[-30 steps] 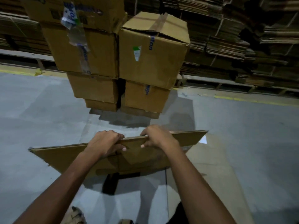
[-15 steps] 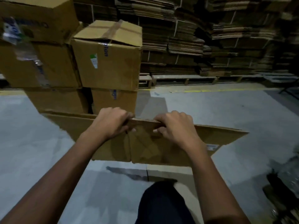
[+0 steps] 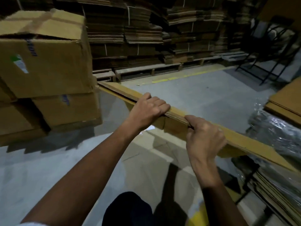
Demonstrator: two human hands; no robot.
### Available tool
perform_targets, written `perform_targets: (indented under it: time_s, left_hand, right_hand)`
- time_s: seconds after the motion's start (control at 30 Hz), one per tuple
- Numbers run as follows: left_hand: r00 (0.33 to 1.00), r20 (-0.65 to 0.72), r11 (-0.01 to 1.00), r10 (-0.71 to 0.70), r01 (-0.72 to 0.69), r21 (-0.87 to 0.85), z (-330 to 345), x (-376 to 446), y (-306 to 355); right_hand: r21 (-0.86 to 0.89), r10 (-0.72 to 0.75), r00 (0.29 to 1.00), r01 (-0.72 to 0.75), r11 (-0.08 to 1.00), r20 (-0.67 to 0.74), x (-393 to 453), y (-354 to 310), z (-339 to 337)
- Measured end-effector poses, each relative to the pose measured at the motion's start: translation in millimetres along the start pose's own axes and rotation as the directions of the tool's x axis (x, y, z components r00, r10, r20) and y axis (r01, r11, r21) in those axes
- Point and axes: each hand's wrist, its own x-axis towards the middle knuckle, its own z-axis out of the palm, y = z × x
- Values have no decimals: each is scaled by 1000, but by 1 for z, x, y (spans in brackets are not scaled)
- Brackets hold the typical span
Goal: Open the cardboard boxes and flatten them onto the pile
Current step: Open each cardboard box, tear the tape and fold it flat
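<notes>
Moved: since half a second ago you swung right; the flattened box (image 3: pixel 175 121) went from broadside to nearly edge-on, and the stacked boxes (image 3: pixel 47 66) slid to your left.
Axis: its long axis ran from far left, by those boxes, to near right, top edge up.
Grip: your left hand (image 3: pixel 146 111) and right hand (image 3: pixel 204 137) each curled tight over the top edge, close together.
Place: held in the air above the grey floor (image 3: pixel 203 95).
Room: bare floor lay beyond the board.
Around: the flat cardboard pile (image 3: pixel 276 190) and crinkled plastic wrap (image 3: pixel 273 128) sat near right, under its near end; bundled cardboard (image 3: pixel 146 30) lined the back.
</notes>
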Motion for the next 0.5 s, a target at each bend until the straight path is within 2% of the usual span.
perform_targets:
  time_s: [0.07,0.1,0.13,0.17,0.2,0.27,0.3,0.33,0.4,0.43,0.5]
  left_hand:
    - [1000,20,999,24,-23,-27,18,-6,7]
    - [994,112,1000,13,-10,-25,25,-13,10]
    - [962,272,1000,-14,14,2,32,-22,13]
    - [890,452,998,-56,43,39,39,-34,15]
    - [797,596,995,-98,80,57,46,-48,16]
    - [607,780,979,-151,203,32,56,-77,14]
    - [543,823,957,-165,289,2,62,-93,12]
    - [492,850,921,-187,389,-22,67,-108,9]
    - [401,882,813,-250,582,-34,77,-139,2]
    - [360,893,754,-269,656,-37,81,-153,0]
    - [313,901,651,-302,758,-46,89,-175,-2]
  right_hand:
    - [-77,86,995,-82,994,53,-21,-1,11]
    - [-141,156,979,-137,980,134,-32,-2,18]
    - [-198,224,940,-175,965,258,-46,-3,35]
    - [-178,314,819,-260,949,480,-57,-7,49]
    - [-106,342,656,-372,922,672,-68,-8,64]
    - [29,295,361,-675,737,885,-86,-10,92]
    - [37,261,269,-758,651,927,-95,-11,104]
    - [41,243,262,-754,655,934,-104,-10,118]
    - [62,252,336,-702,710,908,-119,-9,143]
    - [69,265,345,-714,697,900,-126,-8,152]
    - [82,275,370,-713,696,887,-143,-3,171]
